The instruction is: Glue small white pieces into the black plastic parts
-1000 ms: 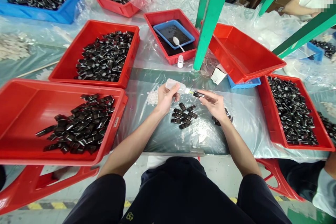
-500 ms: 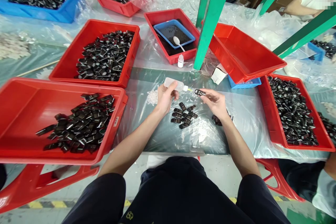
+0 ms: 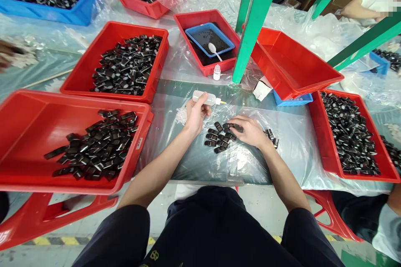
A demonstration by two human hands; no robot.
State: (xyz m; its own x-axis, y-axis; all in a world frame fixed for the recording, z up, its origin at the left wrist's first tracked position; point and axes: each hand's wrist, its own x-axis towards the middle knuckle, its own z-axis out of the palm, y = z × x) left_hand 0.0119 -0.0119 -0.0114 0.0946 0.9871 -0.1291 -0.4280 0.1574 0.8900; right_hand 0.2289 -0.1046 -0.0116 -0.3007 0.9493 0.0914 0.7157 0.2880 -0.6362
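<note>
My left hand point(image 3: 195, 116) is wrapped round a translucent squeeze bottle point(image 3: 210, 99), which lies nearly level with its thin yellowish tip pointing right. My right hand point(image 3: 250, 132) pinches a small glossy black plastic piece point(image 3: 238, 127), low at the upper right edge of a loose group of similar black pieces point(image 3: 221, 138). Whether the held piece touches the group I cannot tell. Another cluster of black pieces point(image 3: 272, 137) lies right of my right hand, partly hidden by it. Small white scraps point(image 3: 181, 115) are scattered beside my left hand.
Red bins of black pieces stand left point(image 3: 50, 121), back left point(image 3: 78, 58) and right point(image 3: 388, 162). Behind are a small dropper bottle point(image 3: 216, 72), a blue tray point(image 3: 200, 29) with a white spoon point(image 3: 213, 49), a green post point(image 3: 247, 41) and a tilted red bin point(image 3: 291, 58). A co-worker's hand point(image 3: 8, 53) shows far left.
My right hand has moved down from the bottle's tip to the group of black pieces, keeping hold of a piece. The bottle has shifted slightly left. A co-worker's hand has appeared far left.
</note>
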